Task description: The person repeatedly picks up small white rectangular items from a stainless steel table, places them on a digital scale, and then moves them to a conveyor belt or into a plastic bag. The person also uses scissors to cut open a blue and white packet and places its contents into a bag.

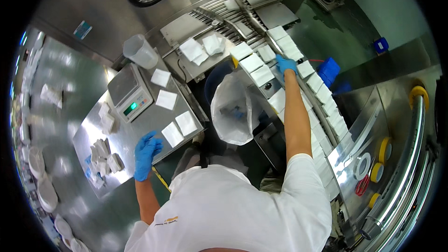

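My left hand (147, 154), in a blue glove, hovers beside the edge of a steel table (126, 133) with its fingers apart and nothing in them. Two white square packets (172, 134) lie on the table close to its fingertips. My right arm stretches out over the conveyor lanes, and the blue-gloved right hand (285, 64) is down among rows of white square packets (262, 75). Nearest its fingertips is one packet (267, 53) in the lane. The fingers are small and partly hidden there, so their grip does not show.
A digital scale (130, 93) and a clear plastic jug (140, 51) stand on the left table, with loose packets and a crumpled pile (102, 158). Between table and conveyor is a bin with a translucent liner (231, 112). Tape rolls (362, 165) lie at right, near a steel roller (401, 172).
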Demonstrator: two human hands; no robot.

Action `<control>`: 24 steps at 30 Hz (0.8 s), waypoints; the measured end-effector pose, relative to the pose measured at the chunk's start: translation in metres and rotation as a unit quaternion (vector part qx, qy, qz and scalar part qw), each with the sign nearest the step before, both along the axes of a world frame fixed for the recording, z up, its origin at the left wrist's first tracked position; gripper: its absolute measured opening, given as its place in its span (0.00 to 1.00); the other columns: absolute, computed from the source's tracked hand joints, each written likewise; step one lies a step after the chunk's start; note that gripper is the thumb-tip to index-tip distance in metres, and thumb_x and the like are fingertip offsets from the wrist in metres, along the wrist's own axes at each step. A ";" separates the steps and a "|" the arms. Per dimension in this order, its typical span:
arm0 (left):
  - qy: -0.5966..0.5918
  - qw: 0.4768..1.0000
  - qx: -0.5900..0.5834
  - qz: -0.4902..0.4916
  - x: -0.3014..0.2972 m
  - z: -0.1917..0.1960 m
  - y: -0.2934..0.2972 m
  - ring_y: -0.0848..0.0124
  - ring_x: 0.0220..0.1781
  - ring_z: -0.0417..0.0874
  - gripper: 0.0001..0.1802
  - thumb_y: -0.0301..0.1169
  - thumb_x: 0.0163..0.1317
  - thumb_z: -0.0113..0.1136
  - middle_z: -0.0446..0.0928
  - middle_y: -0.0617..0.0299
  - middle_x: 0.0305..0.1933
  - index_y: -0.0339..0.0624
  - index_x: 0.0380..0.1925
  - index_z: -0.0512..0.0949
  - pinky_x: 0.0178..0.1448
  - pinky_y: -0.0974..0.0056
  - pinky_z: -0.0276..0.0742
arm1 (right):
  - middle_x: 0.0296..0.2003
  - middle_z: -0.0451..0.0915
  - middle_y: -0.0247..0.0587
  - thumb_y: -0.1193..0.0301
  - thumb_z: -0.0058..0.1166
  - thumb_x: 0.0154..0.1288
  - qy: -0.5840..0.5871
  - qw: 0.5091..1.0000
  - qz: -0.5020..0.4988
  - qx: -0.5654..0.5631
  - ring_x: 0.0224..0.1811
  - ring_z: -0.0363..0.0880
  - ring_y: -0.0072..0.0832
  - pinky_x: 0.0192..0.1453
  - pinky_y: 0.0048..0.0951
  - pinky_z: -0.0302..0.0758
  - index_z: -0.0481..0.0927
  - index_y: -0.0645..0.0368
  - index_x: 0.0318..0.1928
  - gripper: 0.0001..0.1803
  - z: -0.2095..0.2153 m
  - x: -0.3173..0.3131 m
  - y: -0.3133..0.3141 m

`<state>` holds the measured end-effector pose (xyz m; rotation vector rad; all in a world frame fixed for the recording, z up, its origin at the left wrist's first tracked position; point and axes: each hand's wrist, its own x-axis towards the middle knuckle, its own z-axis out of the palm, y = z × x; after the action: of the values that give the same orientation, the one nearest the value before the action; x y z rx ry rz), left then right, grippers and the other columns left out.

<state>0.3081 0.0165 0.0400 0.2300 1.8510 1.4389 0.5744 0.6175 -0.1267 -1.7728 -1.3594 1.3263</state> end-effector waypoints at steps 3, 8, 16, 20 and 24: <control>0.003 0.989 0.000 0.145 -0.021 -0.037 -0.098 0.70 0.42 0.85 0.22 0.33 0.71 0.60 0.84 0.56 0.44 0.37 0.61 0.74 0.49 0.66 0.82 | 0.35 0.86 0.52 0.61 0.53 0.66 -0.088 0.975 0.062 0.194 0.37 0.82 0.35 0.46 0.40 0.78 0.85 0.63 0.42 0.18 -0.028 0.033 0.012; 0.162 0.913 -0.190 0.321 -0.024 -0.071 -0.230 0.73 0.40 0.80 0.10 0.32 0.65 0.58 0.83 0.62 0.40 0.41 0.42 0.82 0.46 0.63 0.78 | 0.50 0.82 0.40 0.65 0.51 0.74 -0.008 0.941 0.173 0.290 0.46 0.82 0.33 0.49 0.38 0.80 0.79 0.58 0.57 0.17 -0.024 0.047 -0.059; 0.405 0.756 -0.415 0.305 -0.074 -0.095 -0.297 0.60 0.51 0.82 0.24 0.38 0.55 0.76 0.79 0.53 0.47 0.41 0.49 0.82 0.56 0.58 0.78 | 0.42 0.82 0.36 0.64 0.52 0.76 0.089 0.935 0.321 0.123 0.41 0.78 0.24 0.44 0.27 0.75 0.82 0.60 0.54 0.15 0.111 -0.127 -0.296; 0.351 0.803 -0.307 0.371 -0.107 -0.115 -0.285 0.48 0.54 0.79 0.33 0.45 0.50 0.77 0.78 0.45 0.51 0.37 0.52 0.79 0.59 0.50 0.76 | 0.43 0.81 0.31 0.65 0.57 0.73 0.142 0.860 0.489 -0.007 0.43 0.78 0.22 0.48 0.24 0.74 0.82 0.57 0.53 0.14 0.132 -0.233 -0.401; 0.270 0.826 -0.332 0.366 -0.140 -0.124 -0.268 0.45 0.54 0.79 0.40 0.49 0.40 0.82 0.78 0.41 0.51 0.34 0.49 0.78 0.57 0.48 0.77 | 0.40 0.81 0.33 0.64 0.59 0.72 0.147 0.738 0.657 -0.045 0.41 0.80 0.22 0.48 0.27 0.77 0.82 0.59 0.51 0.14 0.105 -0.309 -0.493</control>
<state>0.1686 -0.2512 -0.0838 -0.5411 3.0103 1.1120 0.2650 0.1241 -0.0217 -0.3108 -2.4605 2.1813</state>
